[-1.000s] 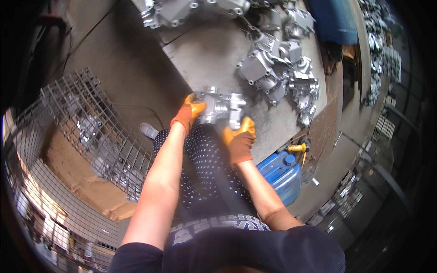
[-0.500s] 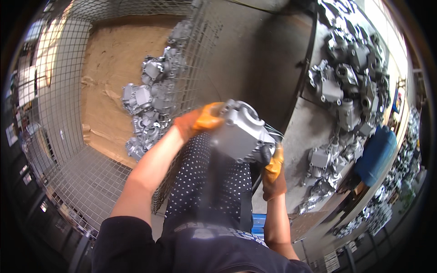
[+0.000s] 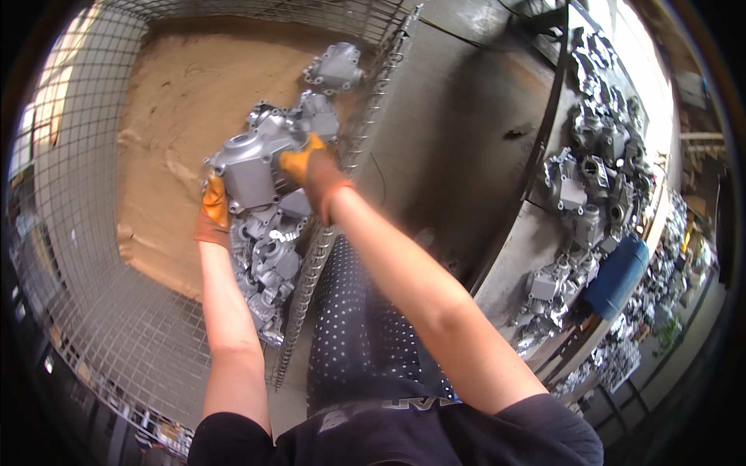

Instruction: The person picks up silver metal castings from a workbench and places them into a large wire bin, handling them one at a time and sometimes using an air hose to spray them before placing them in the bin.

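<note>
A grey cast-metal housing [image 3: 250, 172] with a round opening and a flat face is between my gloved hands, inside the wire mesh cage [image 3: 148, 287]. My left hand [image 3: 214, 206], in an orange and yellow glove, grips its near left edge. On its right side, my right hand [image 3: 312, 172] in a matching glove closes round the edge. Just below and behind the housing lie several similar castings [image 3: 268, 256] along the cage's right side. Another single casting [image 3: 336, 68] sits farther off near the mesh wall. The fingers' undersides are hidden by the part.
Brown cardboard [image 3: 175, 101] lines the cage floor. The cage's wire edge [image 3: 311, 272] runs between me and the parts. To the right, a metal table [image 3: 505, 272] carries a heap of castings [image 3: 594, 155] and a blue cylindrical object [image 3: 618, 276].
Both hands have carried the casting left from in front of my legs, over the wire edge into the cage. My right arm now reaches across, and the view has shifted.
</note>
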Tool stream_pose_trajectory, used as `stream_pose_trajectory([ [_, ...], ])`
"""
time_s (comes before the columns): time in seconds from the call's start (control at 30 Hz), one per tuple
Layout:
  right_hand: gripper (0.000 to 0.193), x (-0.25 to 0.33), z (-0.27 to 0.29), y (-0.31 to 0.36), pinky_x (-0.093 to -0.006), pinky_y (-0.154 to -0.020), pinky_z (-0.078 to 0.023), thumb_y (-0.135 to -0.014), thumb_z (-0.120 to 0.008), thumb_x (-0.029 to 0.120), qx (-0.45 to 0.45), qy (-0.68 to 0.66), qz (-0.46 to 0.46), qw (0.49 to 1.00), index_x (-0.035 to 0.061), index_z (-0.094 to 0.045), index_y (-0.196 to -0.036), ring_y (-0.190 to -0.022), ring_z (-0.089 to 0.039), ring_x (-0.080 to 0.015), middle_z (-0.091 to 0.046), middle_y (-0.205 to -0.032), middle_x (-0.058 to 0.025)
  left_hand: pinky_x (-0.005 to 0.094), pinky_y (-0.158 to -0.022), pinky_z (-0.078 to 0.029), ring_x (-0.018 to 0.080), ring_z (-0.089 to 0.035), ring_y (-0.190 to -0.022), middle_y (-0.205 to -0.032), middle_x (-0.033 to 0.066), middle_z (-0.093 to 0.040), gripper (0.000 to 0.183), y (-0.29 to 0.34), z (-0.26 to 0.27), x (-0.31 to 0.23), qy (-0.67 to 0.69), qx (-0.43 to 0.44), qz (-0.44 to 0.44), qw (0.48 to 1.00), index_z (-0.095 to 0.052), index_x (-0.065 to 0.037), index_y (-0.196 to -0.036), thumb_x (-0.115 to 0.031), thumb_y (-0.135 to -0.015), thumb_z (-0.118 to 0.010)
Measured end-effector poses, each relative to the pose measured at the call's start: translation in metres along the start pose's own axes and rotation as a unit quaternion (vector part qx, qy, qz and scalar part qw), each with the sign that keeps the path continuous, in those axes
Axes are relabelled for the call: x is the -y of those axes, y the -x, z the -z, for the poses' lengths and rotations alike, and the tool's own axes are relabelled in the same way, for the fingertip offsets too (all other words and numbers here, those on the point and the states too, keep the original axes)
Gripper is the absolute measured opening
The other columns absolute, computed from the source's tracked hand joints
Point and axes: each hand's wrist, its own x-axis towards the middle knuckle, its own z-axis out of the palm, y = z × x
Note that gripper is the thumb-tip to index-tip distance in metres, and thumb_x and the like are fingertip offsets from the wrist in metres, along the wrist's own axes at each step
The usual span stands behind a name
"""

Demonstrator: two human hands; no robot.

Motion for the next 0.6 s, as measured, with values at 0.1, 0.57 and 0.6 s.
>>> stream_pose_trajectory([
  [0.1,0.032,-0.049,-0.007,-0.065,-0.0368,-0.078,-0.05,-0.083,-0.06,0.016,0.057,0.586,0.228,0.775,0.0082,-0.063,-0.114,-0.099,-0.064,-0.0298,-0.067,-0.104,-0.0139,0.0293,-0.09,-0.043,0.0163,-0.05,-0.105,-0.121,0.0042,-0.054,0.051,-0.048,0.031,0.031,-0.205,-0.015,-0.018,0.978,-0.055,-0.003,-0.123,-0.045,-0.098,-0.045],
  [0.57,0.023,0.018,0.017,0.099,-0.0329,-0.079,-0.05,-0.074,-0.066,0.013,-0.06,0.01,0.244,0.968,0.0057,-0.066,-0.095,-0.088,-0.067,-0.0274,-0.067,-0.09,-0.0168,0.0332,-0.1,-0.038,0.0211,-0.05,-0.119,-0.134,0.009,-0.052,0.053,-0.123,-0.021,0.093,-0.109,-0.012,0.261,0.959,-0.04,-0.009,-0.142,-0.027,-0.094,-0.053],
  [0.6,0.026,0.022,0.033,0.129,-0.0338,-0.082,-0.05,-0.08,-0.063,0.01,-0.117,-0.091,0.316,0.937,0.0008,-0.063,-0.105,-0.09,-0.066,-0.0301,-0.067,-0.095,-0.0208,0.0336,-0.102,-0.037,0.0229,-0.049,-0.121,-0.135,0.0104,-0.051,0.055,-0.116,-0.031,0.088,-0.256,0.014,0.163,0.953,-0.04,-0.008,-0.141,-0.027,-0.092,-0.056],
])
